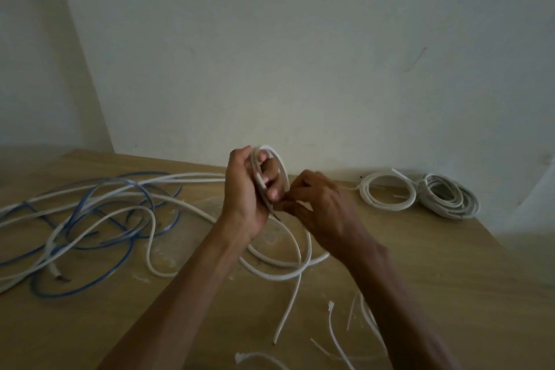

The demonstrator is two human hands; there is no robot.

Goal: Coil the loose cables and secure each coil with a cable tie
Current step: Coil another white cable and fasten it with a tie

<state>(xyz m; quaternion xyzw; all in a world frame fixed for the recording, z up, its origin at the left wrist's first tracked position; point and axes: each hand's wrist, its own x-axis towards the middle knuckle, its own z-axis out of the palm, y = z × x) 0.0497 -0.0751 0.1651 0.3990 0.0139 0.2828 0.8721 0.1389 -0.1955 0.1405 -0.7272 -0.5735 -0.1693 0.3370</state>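
1. My left hand (246, 189) holds a closed grip on a small loop of white round cable (282, 168), raised above the middle of the pale wooden worktop (435, 264). If those fingers loosen, I expect the springy loop to pop open.
2. My right hand (318, 201) pinches the same cable just below the loop, fingertips touching the left fingers. With a grip this tight and this close, a pull could drag the turns into a kink.
3. The rest of the cable trails across the worktop and crosses the tangle of thin blue cable (131, 249) at the left edge. Hauling in slack may snag there and pull the blue cable along.
4. One free white end lies near the front edge; a tug could flick it off.
5. White plastic cable ties (332, 324) lie along the front edge, under my right forearm. A sweep of that arm could knock them down.
6. Two finished coils (450, 198) sit at the far right corner, well apart from my hands.
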